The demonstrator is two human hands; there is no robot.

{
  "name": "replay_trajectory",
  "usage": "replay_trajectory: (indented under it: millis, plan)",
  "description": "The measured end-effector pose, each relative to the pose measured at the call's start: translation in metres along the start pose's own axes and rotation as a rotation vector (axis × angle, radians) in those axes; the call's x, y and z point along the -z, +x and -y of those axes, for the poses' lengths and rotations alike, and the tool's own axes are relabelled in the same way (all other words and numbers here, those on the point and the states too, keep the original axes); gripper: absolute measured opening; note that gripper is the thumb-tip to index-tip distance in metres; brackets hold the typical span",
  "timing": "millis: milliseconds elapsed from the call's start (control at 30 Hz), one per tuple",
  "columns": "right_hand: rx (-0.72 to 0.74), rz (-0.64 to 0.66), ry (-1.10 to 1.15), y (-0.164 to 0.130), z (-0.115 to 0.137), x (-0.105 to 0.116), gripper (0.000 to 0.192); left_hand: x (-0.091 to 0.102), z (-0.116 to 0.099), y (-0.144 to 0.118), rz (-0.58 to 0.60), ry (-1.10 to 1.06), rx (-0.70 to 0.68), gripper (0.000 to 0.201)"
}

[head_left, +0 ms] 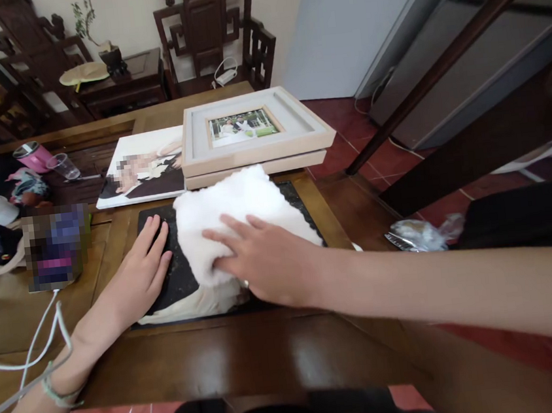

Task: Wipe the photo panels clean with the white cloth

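Observation:
A dark photo panel (pixel 188 308) lies flat on the wooden table, with a pale figure along its near edge. Spread over much of it is a fluffy white cloth (pixel 236 204). My right hand (pixel 276 259) presses on the cloth from the right, its fingers spread across the top and the thumb side sunk into a fold; I take it as gripping the cloth there. On the panel's left edge rests my left hand (pixel 139 267), fingers stretched out, holding nothing. The panel's middle is hidden under the cloth.
Behind the panel are a stack of framed pictures (pixel 297 122) and a white-edged photo panel (pixel 141 168). To the left stand a pink cup (pixel 37 158), a clear plastic cup (pixel 65 168) and a white cable (pixel 45 336). Carved chairs (pixel 205 30) are beyond the wooden table (pixel 223 356).

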State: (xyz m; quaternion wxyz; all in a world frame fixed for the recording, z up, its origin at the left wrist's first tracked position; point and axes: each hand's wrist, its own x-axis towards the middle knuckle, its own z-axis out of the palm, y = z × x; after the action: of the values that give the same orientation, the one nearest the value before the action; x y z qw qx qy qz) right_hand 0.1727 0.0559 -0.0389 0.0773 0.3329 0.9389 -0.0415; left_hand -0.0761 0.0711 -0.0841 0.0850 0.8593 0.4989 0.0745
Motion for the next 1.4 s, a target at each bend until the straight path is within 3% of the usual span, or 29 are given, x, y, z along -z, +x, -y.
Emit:
replay_trajectory:
  millis: [133,233,367,467,567,667,833,967,1133,1300,1400]
  plan:
    - [-0.092,-0.069,-0.112,0.016,-0.008,-0.008,0.043,0.0,0.001,0.0,-0.002,0.005,-0.003,0.06]
    - [-0.095,-0.072,-0.099,0.009,0.011,-0.011,0.037,-0.001,0.002,0.001,0.001,0.004,0.0,0.06]
    - [0.064,-0.051,0.02,-0.02,0.053,-0.014,0.026,-0.001,0.001,0.002,0.018,0.006,0.011,0.06]
    - [0.159,-0.051,0.149,-0.038,0.073,-0.014,0.031,-0.001,0.0,0.002,0.023,0.003,0.017,0.061]
    - [0.211,-0.004,0.174,-0.039,0.07,-0.006,0.026,0.0,-0.001,0.002,0.024,-0.003,0.021,0.06]
    - [0.224,-0.032,0.144,-0.028,0.05,0.003,0.023,0.0,0.0,0.001,0.016,-0.019,0.011,0.058]
    - [0.014,-0.069,0.011,0.002,0.011,0.003,0.04,0.0,0.002,0.0,-0.002,-0.018,0.0,0.058]
    - [-0.082,-0.088,-0.044,0.021,-0.003,-0.001,0.046,-0.001,0.002,0.001,0.002,-0.003,0.008,0.06]
    - [-0.088,-0.077,-0.02,0.019,0.017,-0.006,0.038,-0.001,0.003,0.002,0.013,-0.009,-0.004,0.059]
    - [0.137,-0.097,0.103,-0.009,0.055,-0.012,0.033,-0.002,0.009,0.0,0.035,-0.04,-0.05,0.058]
    - [0.228,-0.039,0.204,-0.023,0.067,-0.01,0.032,-0.003,0.009,0.001,0.027,-0.039,-0.023,0.06]
